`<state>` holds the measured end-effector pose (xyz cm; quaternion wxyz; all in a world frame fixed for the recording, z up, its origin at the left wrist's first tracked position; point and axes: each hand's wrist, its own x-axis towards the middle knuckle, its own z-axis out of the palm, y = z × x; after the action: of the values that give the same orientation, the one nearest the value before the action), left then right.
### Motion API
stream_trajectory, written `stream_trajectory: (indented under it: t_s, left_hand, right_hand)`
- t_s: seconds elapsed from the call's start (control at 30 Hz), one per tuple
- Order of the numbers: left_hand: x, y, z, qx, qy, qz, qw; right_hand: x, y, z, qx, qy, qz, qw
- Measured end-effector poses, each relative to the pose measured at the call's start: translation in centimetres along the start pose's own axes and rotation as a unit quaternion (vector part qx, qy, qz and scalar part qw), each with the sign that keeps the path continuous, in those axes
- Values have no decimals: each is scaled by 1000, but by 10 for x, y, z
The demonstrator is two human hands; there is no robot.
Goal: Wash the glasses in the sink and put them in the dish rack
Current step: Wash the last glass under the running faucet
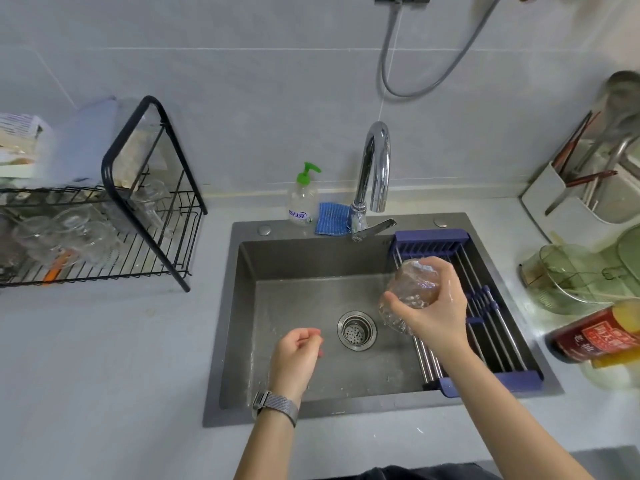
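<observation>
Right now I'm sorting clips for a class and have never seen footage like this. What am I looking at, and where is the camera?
There is no machine here: the camera sits on a person's head, looking down at their two bare hands over a dark grey metal sink. The right hand grips a clear drinking glass, tilted over the basin. The left hand, with a mesh-band watch at its wrist, holds nothing, fingers loosely curled. On the pale counter to the left stands a black wire dish rack already holding clear glasses. Behind the sink are a chrome tap, a green-pump soap bottle and a blue cloth.
</observation>
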<state>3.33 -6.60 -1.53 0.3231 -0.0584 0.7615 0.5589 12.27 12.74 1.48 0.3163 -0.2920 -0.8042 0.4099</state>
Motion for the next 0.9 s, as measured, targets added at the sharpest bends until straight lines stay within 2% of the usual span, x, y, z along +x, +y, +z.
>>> stream_trajectory:
  t_s: [0.1,0.2,0.3,0.4,0.5,0.67,0.8,0.9]
  left_hand:
    - [-1,-1,3,0,-4,3,1000]
    - [-5,3,5,-7,-3,15,1000]
    - [-7,3,9,-8,0,19,1000]
    - [-9,3,10,-14,6,19,1000]
    - [-13,4,9,-23,18,18,999]
    - [-29,9,-7,-35,48,32,998]
    - [-45,12,-38,-17,108,55,992]
    - [-51,16,-60,-7,115,51,992]
  right_hand:
    - [-3,-2,-2,-11,-6,-61,998]
    - [-10,-1,-1,33,11,-39,999]
    - [-17,3,1,10,-15,-46,999]
    - [-19,8,-1,55,19,7,998]
    - [-11,12,-1,41,-21,35,998]
    - [-5,26,9,90,-12,143,986]
    - [-9,18,16,128,-72,178,973]
    - [-18,-2,25,159,-110,167,967]
